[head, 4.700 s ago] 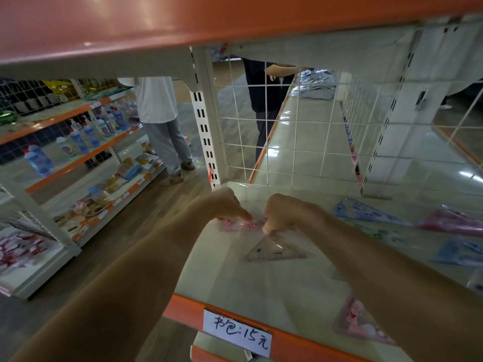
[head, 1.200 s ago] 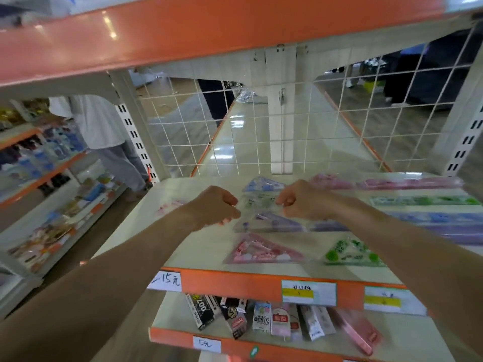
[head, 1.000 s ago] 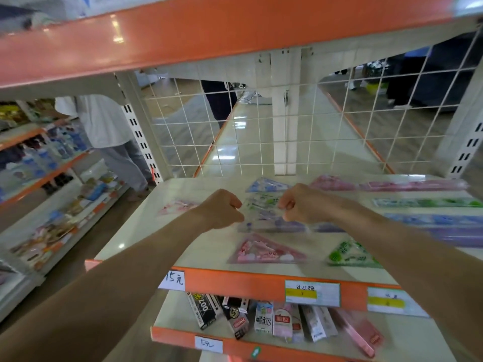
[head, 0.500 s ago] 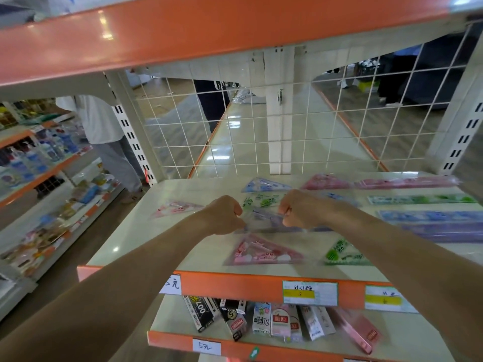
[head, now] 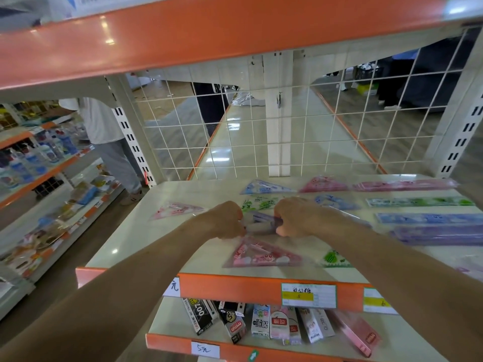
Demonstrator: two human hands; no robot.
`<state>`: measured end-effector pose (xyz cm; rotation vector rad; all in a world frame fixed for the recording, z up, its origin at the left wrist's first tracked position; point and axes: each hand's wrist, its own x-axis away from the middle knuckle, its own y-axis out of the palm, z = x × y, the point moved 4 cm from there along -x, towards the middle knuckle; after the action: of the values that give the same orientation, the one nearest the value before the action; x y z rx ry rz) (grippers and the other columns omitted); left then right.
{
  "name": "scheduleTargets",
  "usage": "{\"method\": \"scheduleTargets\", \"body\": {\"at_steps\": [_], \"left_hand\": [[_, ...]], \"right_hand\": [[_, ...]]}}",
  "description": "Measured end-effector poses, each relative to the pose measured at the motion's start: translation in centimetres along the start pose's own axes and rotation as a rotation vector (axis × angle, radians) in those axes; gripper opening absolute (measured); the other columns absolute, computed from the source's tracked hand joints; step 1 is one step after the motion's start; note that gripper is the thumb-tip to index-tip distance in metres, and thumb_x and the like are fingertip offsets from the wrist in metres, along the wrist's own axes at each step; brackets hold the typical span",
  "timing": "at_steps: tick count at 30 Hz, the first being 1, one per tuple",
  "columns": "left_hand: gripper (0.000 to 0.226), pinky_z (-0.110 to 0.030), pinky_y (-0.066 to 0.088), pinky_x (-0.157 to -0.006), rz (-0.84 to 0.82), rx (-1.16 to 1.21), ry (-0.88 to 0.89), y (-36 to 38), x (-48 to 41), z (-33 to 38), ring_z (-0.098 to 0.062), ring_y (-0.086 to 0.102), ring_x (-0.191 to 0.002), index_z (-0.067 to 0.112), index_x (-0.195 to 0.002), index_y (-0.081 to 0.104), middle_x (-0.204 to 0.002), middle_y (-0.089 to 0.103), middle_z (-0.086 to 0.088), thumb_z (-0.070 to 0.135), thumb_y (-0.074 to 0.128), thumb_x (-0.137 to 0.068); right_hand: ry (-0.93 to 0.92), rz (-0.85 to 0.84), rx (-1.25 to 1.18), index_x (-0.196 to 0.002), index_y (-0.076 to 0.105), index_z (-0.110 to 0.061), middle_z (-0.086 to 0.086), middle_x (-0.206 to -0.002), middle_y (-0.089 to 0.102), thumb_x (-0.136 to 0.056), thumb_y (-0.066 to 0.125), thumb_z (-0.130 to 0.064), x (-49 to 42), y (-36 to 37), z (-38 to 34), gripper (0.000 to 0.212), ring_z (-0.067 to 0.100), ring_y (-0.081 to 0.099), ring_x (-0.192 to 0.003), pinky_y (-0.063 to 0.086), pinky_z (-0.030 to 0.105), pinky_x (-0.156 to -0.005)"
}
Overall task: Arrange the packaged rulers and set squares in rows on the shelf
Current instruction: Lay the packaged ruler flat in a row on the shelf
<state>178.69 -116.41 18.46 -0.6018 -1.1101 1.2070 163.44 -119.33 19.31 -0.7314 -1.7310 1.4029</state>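
Note:
A purple packaged set square point(head: 260, 222) lies mid-shelf between my two hands. My left hand point(head: 226, 220) pinches its left end and my right hand point(head: 295, 218) pinches its right end. In front of it lies a pink set square point(head: 261, 254), behind it a green one point(head: 257, 203) and a blue one point(head: 264, 188). A lone pink set square point(head: 176, 209) sits at the left. Long packaged rulers lie in rows at the right: pink point(head: 402, 184), green point(head: 418, 201), blue point(head: 428, 218), purple point(head: 439, 235).
The cream shelf point(head: 136, 239) has an orange front lip with price labels point(head: 308, 295). A white wire grid point(head: 261, 131) closes the back. An orange shelf point(head: 183, 35) hangs close overhead. Boxed goods point(head: 261, 321) fill the shelf below. A person point(head: 104, 137) stands in the left aisle.
Both hands have drawn the purple set square a little nearer the shelf front and closed in on its ends. Earlier they were placing a set square at the shelf's left end.

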Motion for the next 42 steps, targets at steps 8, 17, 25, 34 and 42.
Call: {"method": "scheduleTargets", "body": {"at_steps": [8,17,25,34,42], "left_hand": [[0.049,-0.026,0.045,-0.088,0.061,-0.036,0.015,-2.0,0.6,-1.3,-0.022,0.054,-0.115,0.005,-0.135,0.049,-0.131,0.054,-0.008,0.020,0.062,-0.089],[0.038,-0.021,0.038,-0.047,0.159,-0.045,-0.182,-8.0,2.2,-10.2,-0.019,0.047,-0.055,-0.005,-0.122,0.057,-0.073,0.054,-0.005,0.010,0.062,-0.087],[0.046,-0.030,0.049,-0.092,0.176,-0.209,-0.272,-9.2,1.5,-15.0,-0.027,0.055,-0.112,0.007,-0.130,0.054,-0.127,0.055,-0.011,0.026,0.062,-0.090],[0.041,-0.022,0.037,-0.054,0.210,-0.162,-0.306,-8.9,-1.0,-15.7,-0.019,0.054,-0.081,0.005,-0.113,0.061,-0.096,0.060,-0.006,0.033,0.066,-0.083],[0.025,-0.023,0.042,-0.054,0.161,-0.060,-0.302,-8.7,-1.8,-16.4,-0.015,0.056,-0.068,0.009,-0.080,0.059,-0.079,0.058,-0.004,0.030,0.073,-0.078]], "right_hand": [[-0.004,-0.083,0.079,-0.126,0.055,-0.010,0.009,-0.125,0.059,-0.091,0.055,-0.036,-0.4,-1.5,-0.6,0.044,0.027,0.058,-0.111,0.049,0.038,-0.093],[-0.129,0.048,-0.048,-0.139,0.042,-0.016,0.006,-0.143,0.042,-0.093,0.051,-0.032,-4.3,-3.5,-7.6,0.050,0.024,0.043,-0.129,0.036,0.030,-0.099],[-0.130,0.025,-0.091,-0.126,0.055,-0.013,0.007,-0.130,0.055,-0.088,0.058,-0.036,-10.1,-1.3,-13.7,0.045,0.027,0.053,-0.116,0.043,0.033,-0.096],[-0.049,0.112,-0.085,-0.119,0.057,-0.011,0.009,-0.120,0.059,-0.083,0.066,-0.042,-13.6,-0.4,-16.7,0.048,0.028,0.057,-0.110,0.044,0.031,-0.087],[-0.046,0.055,-0.148,-0.107,0.060,-0.013,0.004,-0.104,0.063,-0.076,0.073,-0.039,-15.0,-0.2,-16.1,0.043,0.026,0.060,-0.095,0.043,0.028,-0.075]]}}
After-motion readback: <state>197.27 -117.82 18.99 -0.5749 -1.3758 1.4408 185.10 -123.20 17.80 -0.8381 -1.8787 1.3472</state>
